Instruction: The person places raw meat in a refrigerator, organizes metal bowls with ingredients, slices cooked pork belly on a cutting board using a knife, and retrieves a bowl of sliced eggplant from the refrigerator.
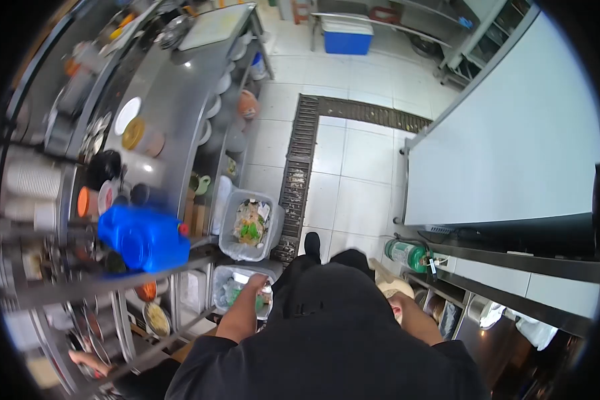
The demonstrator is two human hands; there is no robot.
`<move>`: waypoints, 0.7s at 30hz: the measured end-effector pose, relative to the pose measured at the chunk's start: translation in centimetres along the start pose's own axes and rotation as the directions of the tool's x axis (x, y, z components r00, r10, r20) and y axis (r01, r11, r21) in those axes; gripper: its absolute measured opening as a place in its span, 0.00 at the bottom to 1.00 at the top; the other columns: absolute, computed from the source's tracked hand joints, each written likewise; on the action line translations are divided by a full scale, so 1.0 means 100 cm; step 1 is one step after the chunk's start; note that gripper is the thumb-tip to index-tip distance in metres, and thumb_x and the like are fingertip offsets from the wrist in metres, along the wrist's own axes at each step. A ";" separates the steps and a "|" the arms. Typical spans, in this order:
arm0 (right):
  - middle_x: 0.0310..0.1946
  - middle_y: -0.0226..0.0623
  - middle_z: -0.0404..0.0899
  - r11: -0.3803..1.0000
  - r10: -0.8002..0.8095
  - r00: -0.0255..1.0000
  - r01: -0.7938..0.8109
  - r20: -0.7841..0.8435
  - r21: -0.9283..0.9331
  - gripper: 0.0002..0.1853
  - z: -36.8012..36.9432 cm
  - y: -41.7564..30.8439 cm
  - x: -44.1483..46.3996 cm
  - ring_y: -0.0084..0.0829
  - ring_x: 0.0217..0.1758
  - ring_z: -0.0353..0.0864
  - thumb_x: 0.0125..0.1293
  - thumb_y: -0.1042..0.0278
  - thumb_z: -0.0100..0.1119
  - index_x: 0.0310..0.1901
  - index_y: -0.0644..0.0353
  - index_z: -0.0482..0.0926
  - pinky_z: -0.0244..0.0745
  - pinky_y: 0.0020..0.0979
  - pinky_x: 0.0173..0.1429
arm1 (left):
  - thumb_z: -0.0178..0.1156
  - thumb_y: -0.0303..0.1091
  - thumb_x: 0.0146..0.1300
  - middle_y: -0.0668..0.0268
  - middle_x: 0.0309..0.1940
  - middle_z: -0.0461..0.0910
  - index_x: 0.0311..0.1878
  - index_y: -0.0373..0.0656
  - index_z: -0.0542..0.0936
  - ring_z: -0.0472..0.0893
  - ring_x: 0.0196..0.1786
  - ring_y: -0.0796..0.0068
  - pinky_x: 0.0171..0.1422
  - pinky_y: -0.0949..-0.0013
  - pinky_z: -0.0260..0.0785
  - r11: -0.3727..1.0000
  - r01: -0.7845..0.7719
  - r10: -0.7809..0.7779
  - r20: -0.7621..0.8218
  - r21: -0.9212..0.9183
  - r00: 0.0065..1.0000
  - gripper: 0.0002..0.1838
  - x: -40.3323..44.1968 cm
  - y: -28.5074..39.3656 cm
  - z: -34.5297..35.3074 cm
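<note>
Over the right edge of a lower clear bin [224, 291] hangs my left hand [254, 288]; its fingers are too small and blurred to read. My right hand [399, 303] is beside my body, next to a round beige item [392, 285]. Something small and red shows by that hand, and whether it is held cannot be made out. Green and clear scraps lie in the lower bin. Just beyond it, another bin [277, 230] holds mixed waste with green pieces.
A steel counter [155, 87] with containers runs along the left, with a blue jug [143, 240] nearer. Another person's hand [90, 362] shows at the lower left. A green cylinder [405, 254] and white-topped unit [500, 140] stand right. A drain grate [299, 167] crosses the floor.
</note>
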State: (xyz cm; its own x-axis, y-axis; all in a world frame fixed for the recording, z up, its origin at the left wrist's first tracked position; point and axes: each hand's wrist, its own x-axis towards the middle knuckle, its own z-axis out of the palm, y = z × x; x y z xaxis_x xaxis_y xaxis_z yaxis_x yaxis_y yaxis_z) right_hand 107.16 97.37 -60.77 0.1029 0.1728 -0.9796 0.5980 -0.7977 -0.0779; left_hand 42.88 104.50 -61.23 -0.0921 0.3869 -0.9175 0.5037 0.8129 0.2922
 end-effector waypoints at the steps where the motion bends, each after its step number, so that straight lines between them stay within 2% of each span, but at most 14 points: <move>1: 0.17 0.31 0.66 0.988 0.063 0.997 -0.069 0.043 0.140 0.12 -0.001 0.003 -0.012 0.26 0.13 0.63 0.73 0.65 0.51 0.28 0.54 0.73 0.56 0.32 0.19 | 0.51 0.43 0.70 0.48 0.43 0.83 0.46 0.39 0.83 0.84 0.43 0.48 0.45 0.46 0.78 0.939 -0.176 0.178 0.021 0.294 0.984 0.17 0.012 0.030 -0.022; 2: 0.17 0.29 0.64 0.951 0.126 0.988 -0.145 0.085 0.272 0.13 -0.002 0.006 -0.023 0.24 0.13 0.60 0.73 0.67 0.50 0.27 0.52 0.71 0.53 0.30 0.17 | 0.52 0.41 0.68 0.47 0.43 0.83 0.43 0.40 0.83 0.84 0.44 0.46 0.49 0.46 0.77 0.830 -0.335 0.354 0.043 0.445 0.934 0.16 0.026 0.060 -0.041; 3: 0.17 0.27 0.62 0.862 0.110 0.990 -0.141 0.092 0.486 0.14 -0.013 -0.001 -0.026 0.24 0.13 0.58 0.73 0.67 0.50 0.26 0.52 0.69 0.52 0.30 0.18 | 0.52 0.38 0.67 0.45 0.43 0.83 0.41 0.42 0.84 0.83 0.46 0.44 0.53 0.47 0.75 0.670 -0.451 0.517 0.064 0.590 0.853 0.14 0.039 0.090 -0.060; 4: 0.17 0.26 0.60 0.729 0.087 0.992 -0.126 0.092 0.673 0.15 -0.026 -0.014 -0.024 0.23 0.13 0.56 0.73 0.67 0.50 0.25 0.51 0.67 0.50 0.29 0.18 | 0.52 0.38 0.67 0.47 0.42 0.84 0.41 0.41 0.84 0.84 0.47 0.44 0.53 0.47 0.75 0.748 -0.426 0.487 0.014 0.510 0.873 0.14 0.075 0.115 -0.073; 5: 0.17 0.26 0.59 0.722 0.083 0.993 -0.120 0.088 0.682 0.16 -0.039 -0.034 -0.023 0.23 0.14 0.56 0.74 0.67 0.50 0.24 0.51 0.66 0.50 0.30 0.18 | 0.52 0.38 0.67 0.48 0.41 0.84 0.42 0.40 0.84 0.84 0.47 0.44 0.54 0.47 0.75 0.815 -0.400 0.456 -0.037 0.420 0.889 0.14 0.107 0.142 -0.086; 7: 0.17 0.25 0.57 0.711 0.068 0.994 -0.104 0.079 0.695 0.16 -0.073 -0.089 -0.023 0.24 0.14 0.55 0.74 0.68 0.49 0.24 0.51 0.65 0.49 0.31 0.18 | 0.56 0.42 0.68 0.52 0.39 0.85 0.46 0.39 0.84 0.84 0.45 0.49 0.51 0.50 0.76 0.841 -0.394 0.458 -0.101 0.371 0.883 0.17 0.142 0.214 -0.115; 9: 0.18 0.27 0.61 0.720 0.034 0.997 -0.073 0.069 0.690 0.13 -0.115 -0.138 -0.002 0.26 0.15 0.60 0.73 0.65 0.51 0.28 0.53 0.69 0.55 0.32 0.19 | 0.59 0.47 0.67 0.58 0.36 0.85 0.49 0.38 0.83 0.85 0.39 0.56 0.46 0.54 0.77 0.949 -0.261 0.300 -0.261 0.176 0.917 0.20 0.142 0.306 -0.126; 12: 0.20 0.31 0.68 0.791 -0.019 0.999 -0.001 0.027 0.612 0.10 -0.208 -0.219 0.054 0.28 0.17 0.67 0.71 0.62 0.54 0.33 0.56 0.74 0.64 0.32 0.21 | 0.63 0.51 0.65 0.66 0.31 0.81 0.52 0.40 0.83 0.80 0.32 0.69 0.36 0.61 0.75 0.948 -0.304 0.273 -0.249 -0.098 0.929 0.23 0.131 0.432 -0.130; 13: 0.21 0.32 0.70 0.817 -0.039 0.999 0.032 -0.001 0.576 0.10 -0.249 -0.250 0.070 0.29 0.18 0.70 0.71 0.61 0.55 0.34 0.57 0.76 0.67 0.33 0.21 | 0.63 0.49 0.66 0.69 0.30 0.78 0.51 0.43 0.83 0.75 0.29 0.76 0.31 0.66 0.71 0.958 -0.270 0.241 -0.249 -0.092 0.938 0.20 0.123 0.471 -0.128; 15: 0.22 0.35 0.74 0.805 -0.139 0.984 0.180 -0.114 0.566 0.12 -0.327 -0.312 0.092 0.31 0.19 0.74 0.69 0.58 0.57 0.37 0.59 0.80 0.73 0.33 0.22 | 0.63 0.49 0.66 0.69 0.28 0.78 0.50 0.43 0.83 0.75 0.29 0.76 0.30 0.66 0.71 0.969 -0.232 0.208 -0.229 -0.083 0.951 0.20 0.117 0.529 -0.119; 17: 0.25 0.33 0.76 0.666 -0.338 0.881 0.473 -0.332 0.577 0.10 -0.403 -0.376 0.096 0.28 0.22 0.76 0.69 0.60 0.57 0.40 0.59 0.79 0.75 0.32 0.23 | 0.63 0.48 0.66 0.68 0.25 0.78 0.48 0.42 0.84 0.76 0.29 0.77 0.29 0.67 0.70 0.978 -0.208 0.198 -0.192 -0.033 0.961 0.19 0.131 0.590 -0.119; 18: 0.27 0.33 0.77 0.676 -0.399 0.828 0.556 -0.393 0.484 0.10 -0.447 -0.409 0.094 0.26 0.24 0.76 0.68 0.60 0.57 0.41 0.59 0.79 0.75 0.31 0.24 | 0.63 0.48 0.65 0.68 0.26 0.79 0.48 0.41 0.84 0.76 0.29 0.76 0.29 0.66 0.70 0.965 -0.263 0.255 -0.224 -0.005 0.941 0.19 0.144 0.614 -0.123; 19: 0.29 0.32 0.77 0.681 -0.455 0.770 0.624 -0.446 0.383 0.11 -0.489 -0.439 0.091 0.25 0.25 0.77 0.68 0.61 0.58 0.43 0.59 0.79 0.75 0.31 0.24 | 0.63 0.47 0.65 0.67 0.26 0.79 0.48 0.41 0.84 0.77 0.29 0.74 0.29 0.65 0.71 0.950 -0.313 0.309 -0.249 0.024 0.918 0.19 0.158 0.634 -0.124; 21: 0.29 0.32 0.78 0.632 -0.431 0.753 0.645 -0.497 0.429 0.11 -0.564 -0.493 0.096 0.25 0.26 0.78 0.68 0.60 0.58 0.44 0.58 0.80 0.75 0.30 0.25 | 0.63 0.47 0.65 0.65 0.27 0.81 0.48 0.39 0.84 0.78 0.29 0.72 0.30 0.64 0.72 0.938 -0.346 0.331 -0.276 -0.006 0.902 0.20 0.171 0.669 -0.116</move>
State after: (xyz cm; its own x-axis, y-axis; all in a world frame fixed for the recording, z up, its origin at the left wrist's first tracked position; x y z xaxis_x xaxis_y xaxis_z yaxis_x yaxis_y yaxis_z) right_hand 123.51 170.90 -55.87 0.2149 0.7612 -0.6119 0.1033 -0.6407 -0.7608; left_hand 65.06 170.59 -54.23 -0.1535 0.7384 -0.6567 0.4995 0.6314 0.5932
